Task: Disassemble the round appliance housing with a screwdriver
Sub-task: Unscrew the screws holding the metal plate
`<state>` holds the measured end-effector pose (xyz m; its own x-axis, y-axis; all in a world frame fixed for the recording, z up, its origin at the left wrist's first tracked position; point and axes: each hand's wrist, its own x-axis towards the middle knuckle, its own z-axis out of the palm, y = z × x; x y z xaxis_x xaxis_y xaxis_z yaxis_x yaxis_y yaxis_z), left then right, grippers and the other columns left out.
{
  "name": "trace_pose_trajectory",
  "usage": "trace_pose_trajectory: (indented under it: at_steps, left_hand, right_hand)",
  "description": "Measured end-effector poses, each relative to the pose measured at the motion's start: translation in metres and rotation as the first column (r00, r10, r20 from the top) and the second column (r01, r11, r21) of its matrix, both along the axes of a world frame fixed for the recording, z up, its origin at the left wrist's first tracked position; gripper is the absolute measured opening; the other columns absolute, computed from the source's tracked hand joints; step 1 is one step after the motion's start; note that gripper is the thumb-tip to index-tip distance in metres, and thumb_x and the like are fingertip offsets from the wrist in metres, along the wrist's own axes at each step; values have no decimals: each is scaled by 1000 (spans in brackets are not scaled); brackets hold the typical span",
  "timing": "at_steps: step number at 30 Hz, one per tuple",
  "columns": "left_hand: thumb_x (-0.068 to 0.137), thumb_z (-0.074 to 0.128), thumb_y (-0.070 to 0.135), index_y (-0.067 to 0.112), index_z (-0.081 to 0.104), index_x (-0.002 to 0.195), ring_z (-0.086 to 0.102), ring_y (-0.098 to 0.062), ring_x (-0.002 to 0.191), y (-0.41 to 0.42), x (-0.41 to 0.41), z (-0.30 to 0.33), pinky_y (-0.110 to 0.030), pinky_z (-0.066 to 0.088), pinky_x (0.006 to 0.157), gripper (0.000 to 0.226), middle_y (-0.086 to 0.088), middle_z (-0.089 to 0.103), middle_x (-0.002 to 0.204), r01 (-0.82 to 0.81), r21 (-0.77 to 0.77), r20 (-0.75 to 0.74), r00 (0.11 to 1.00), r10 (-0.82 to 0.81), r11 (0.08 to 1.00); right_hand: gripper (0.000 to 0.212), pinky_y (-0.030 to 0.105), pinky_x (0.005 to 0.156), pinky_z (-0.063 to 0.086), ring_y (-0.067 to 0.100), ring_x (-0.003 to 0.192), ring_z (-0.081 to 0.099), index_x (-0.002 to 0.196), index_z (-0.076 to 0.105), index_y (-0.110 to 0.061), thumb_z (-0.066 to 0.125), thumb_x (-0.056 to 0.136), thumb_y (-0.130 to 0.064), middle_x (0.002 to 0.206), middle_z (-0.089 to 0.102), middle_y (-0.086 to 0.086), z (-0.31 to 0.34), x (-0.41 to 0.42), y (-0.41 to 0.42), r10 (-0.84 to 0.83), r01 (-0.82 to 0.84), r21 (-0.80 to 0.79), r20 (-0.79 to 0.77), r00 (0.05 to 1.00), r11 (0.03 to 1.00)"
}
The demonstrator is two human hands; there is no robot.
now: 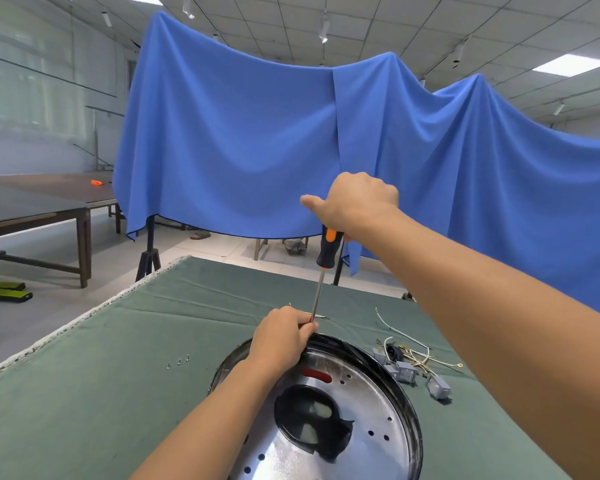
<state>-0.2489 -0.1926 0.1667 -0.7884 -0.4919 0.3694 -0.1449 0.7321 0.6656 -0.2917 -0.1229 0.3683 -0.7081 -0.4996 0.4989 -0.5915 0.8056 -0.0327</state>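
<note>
The round appliance housing lies on the green-covered table, a shiny metal disc with small holes, a black rim and a black opening in its middle. My left hand grips the far rim of the housing and pinches the lower end of the screwdriver shaft. My right hand is closed around the top of the black and orange handle of the screwdriver, which stands nearly upright over the far rim. The screwdriver tip is hidden behind my left fingers.
Three loose screws lie on the cloth left of the housing. Grey switch parts and white and yellow wires are spread to its right. A blue cloth hangs behind the table. A wooden table stands at the left.
</note>
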Motion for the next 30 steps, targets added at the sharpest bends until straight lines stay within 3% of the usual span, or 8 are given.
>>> trace_pose_trajectory:
  at_steps: [6, 10, 15, 17, 19, 22, 27, 30]
  left_hand:
    - [93, 53, 32, 19, 68, 81, 60, -18, 73, 0, 2, 0, -34, 51, 73, 23, 4, 65, 74, 18, -12, 0, 1000, -18, 1000]
    - [89, 54, 34, 26, 68, 95, 61, -16, 90, -2, 4, -4, -33, 51, 80, 17, 8, 69, 94, -25, -128, 48, 998, 32, 992]
    - [81, 51, 28, 26, 69, 88, 60, -15, 77, -1, 6, -2, -25, 43, 63, 19, 8, 69, 82, 13, -132, 98, 995, 0, 991]
    - [80, 50, 26, 26, 68, 89, 60, -15, 76, -1, 7, -1, -24, 41, 61, 20, 7, 69, 82, 22, -132, 121, 993, -6, 991]
    - [79, 50, 24, 26, 68, 91, 61, -16, 79, 0, 8, -1, -25, 45, 65, 21, 7, 69, 84, 24, -129, 137, 991, -6, 991]
    - [81, 51, 24, 27, 66, 95, 61, -17, 85, 3, 10, -3, -32, 51, 75, 21, 8, 69, 91, 23, -110, 147, 989, -6, 994]
    - [82, 53, 22, 27, 66, 99, 61, -18, 91, 4, 11, -3, -37, 51, 83, 22, 8, 69, 96, 21, -71, 133, 991, -11, 997]
    - [79, 52, 21, 26, 67, 96, 61, -20, 92, 4, 12, -3, -38, 52, 83, 24, 6, 69, 95, 13, -52, 146, 989, -5, 999]
  right_hand:
    - [28, 26, 50, 27, 22, 64, 51, 68, 40, -14, 49, 93, -23, 74, 57, 3, 12, 1, -13, 18, -31, 123, 103, 995, 992]
    - [33, 22, 45, 41, 13, 35, 54, 71, 49, -8, 46, 97, -27, 40, 58, 2, 27, 5, -8, 139, -222, 228, 332, 933, 948]
    - [28, 33, 51, 57, 31, 71, 71, 109, 57, 3, 52, 98, -22, 81, 69, 21, 46, 10, 11, 38, -244, 293, 565, 824, 924]
    - [31, 32, 54, 54, 28, 68, 71, 104, 60, -2, 48, 97, -29, 78, 70, 17, 41, 16, 13, -9, -188, 340, 502, 865, 921]
    - [35, 27, 52, 40, 18, 57, 60, 81, 58, -13, 44, 97, -41, 62, 62, 4, 32, 20, 11, -42, -57, 454, 205, 978, 889]
    - [30, 26, 51, 27, 15, 57, 42, 69, 47, -17, 43, 98, -28, 68, 47, -2, 19, 24, 1, 10, 33, 489, -83, 996, 872]
    - [27, 25, 53, 45, 15, 42, 59, 77, 56, -10, 47, 97, -26, 46, 63, 2, 34, 25, 1, 96, -216, 421, 287, 953, 881]
    - [21, 31, 61, 58, 26, 70, 71, 104, 58, -5, 55, 95, -23, 87, 71, 15, 38, 17, 11, 104, -274, 307, 471, 876, 912]
